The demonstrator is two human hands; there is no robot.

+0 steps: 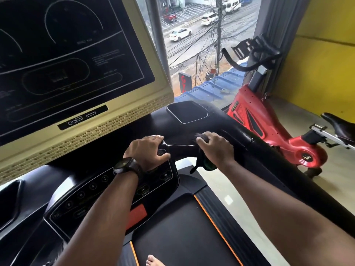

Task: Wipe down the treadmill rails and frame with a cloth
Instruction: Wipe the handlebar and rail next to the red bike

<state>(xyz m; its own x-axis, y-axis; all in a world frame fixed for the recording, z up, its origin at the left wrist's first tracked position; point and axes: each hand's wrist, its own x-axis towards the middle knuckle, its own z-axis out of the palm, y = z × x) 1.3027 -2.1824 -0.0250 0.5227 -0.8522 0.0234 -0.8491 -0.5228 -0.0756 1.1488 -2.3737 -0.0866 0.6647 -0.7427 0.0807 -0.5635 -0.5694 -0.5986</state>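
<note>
Seen from above, the person's left hand (148, 152) sits just left of centre, its fingers curled over the upper right corner of the treadmill's button panel (92, 189) and its thumb pressed on the panel's face, so it grips that corner. A dark wristwatch (125, 167) is strapped on at the hand's 7 o'clock. At the left hand's 3 o'clock, near but apart from it, the right hand (215, 148) lies palm down with its fingers bent over a dark cloth (199, 163), holding it against the inner end of the black handrail (278, 167). Part of the cloth pokes out past the fingertips, and a tail with a touch of green hangs below the heel of the hand. From there the handrail runs towards 4 o'clock, partly behind the right forearm. A shallow recessed tray (187, 111) in the black frame lies at 12 o'clock from the right hand. The cream-framed console screen (67, 54) fills the 10 o'clock quarter, dark with thin white outlines. The black running belt (182, 237) lies at 6 o'clock, edged by an orange line, and a bare foot (153, 261) shows at its bottom edge. A red exercise bike (259, 120) stands at 3 o'clock, beyond the handrail. At 12 to 1 o'clock a window (192, 45) looks out on a street with cars.
</note>
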